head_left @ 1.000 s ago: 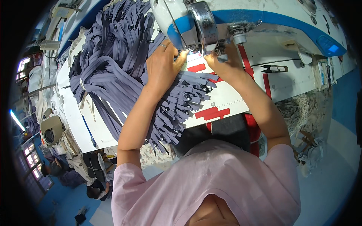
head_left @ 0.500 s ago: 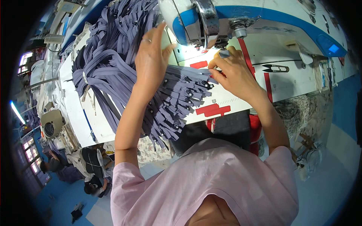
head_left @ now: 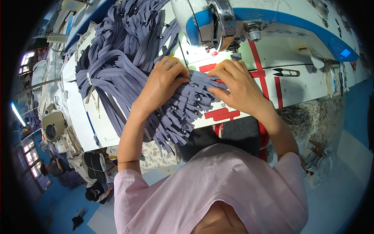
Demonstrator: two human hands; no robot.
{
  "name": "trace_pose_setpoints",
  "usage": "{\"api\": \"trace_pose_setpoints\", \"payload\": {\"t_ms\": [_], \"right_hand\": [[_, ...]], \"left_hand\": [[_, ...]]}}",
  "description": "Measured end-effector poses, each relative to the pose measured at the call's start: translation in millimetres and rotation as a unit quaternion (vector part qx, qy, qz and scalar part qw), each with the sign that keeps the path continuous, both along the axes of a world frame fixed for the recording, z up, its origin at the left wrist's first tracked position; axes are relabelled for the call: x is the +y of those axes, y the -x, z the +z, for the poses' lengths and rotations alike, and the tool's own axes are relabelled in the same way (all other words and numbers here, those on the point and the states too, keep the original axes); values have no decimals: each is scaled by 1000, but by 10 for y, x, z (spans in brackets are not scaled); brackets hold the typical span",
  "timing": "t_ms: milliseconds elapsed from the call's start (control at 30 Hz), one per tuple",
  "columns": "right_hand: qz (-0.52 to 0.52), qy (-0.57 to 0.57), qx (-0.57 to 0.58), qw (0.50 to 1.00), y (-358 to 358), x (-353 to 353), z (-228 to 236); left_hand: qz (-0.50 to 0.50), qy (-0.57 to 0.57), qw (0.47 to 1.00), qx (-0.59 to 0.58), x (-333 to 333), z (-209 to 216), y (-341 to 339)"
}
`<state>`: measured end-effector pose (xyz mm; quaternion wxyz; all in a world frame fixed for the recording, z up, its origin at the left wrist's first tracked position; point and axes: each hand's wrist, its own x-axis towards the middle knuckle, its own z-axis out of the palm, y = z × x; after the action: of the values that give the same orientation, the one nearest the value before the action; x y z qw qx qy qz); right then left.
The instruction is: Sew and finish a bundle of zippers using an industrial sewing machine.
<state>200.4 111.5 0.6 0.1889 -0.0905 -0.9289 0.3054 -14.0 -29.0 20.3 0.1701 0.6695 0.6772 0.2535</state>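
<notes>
A thick bundle of grey-blue zippers (head_left: 113, 78) lies across the left of the sewing table, tied with a pale band. Their ends with dark sliders fan out toward the middle. My left hand (head_left: 165, 80), wearing a ring, pinches one zipper (head_left: 200, 80) at the top of the fan. At that zipper's right end, my right hand (head_left: 235, 84) grips it with thumb and bent fingers. Both hands are just in front of the sewing machine (head_left: 224, 27), whose lamp lights the needle area. The exact fingertip contact is partly hidden.
Red tape strips (head_left: 222, 114) mark the white table (head_left: 311, 87). Black thread snips (head_left: 286, 72) lie to the right of my right hand. A blue pen-like tool (head_left: 92, 126) rests at the table's left. Other people (head_left: 99, 193) sit at the far lower left.
My left hand has come down from beside the machine head onto the zipper. My right hand has shifted slightly down, still at the zipper's end. Loose zippers now show where the left hand was.
</notes>
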Motion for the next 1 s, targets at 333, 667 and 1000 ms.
{"api": "trace_pose_setpoints", "payload": {"t_ms": [333,667,1000], "right_hand": [[0,6,7,1000,6,36,-92],[-66,80,5,995,36,89,-248],[-129,-111,102,980,276,291,-334]], "left_hand": [[-48,55,996,44,28,62,32],[116,71,982,-131,404,13,13],[97,-45,994,21,414,-95,-31]]}}
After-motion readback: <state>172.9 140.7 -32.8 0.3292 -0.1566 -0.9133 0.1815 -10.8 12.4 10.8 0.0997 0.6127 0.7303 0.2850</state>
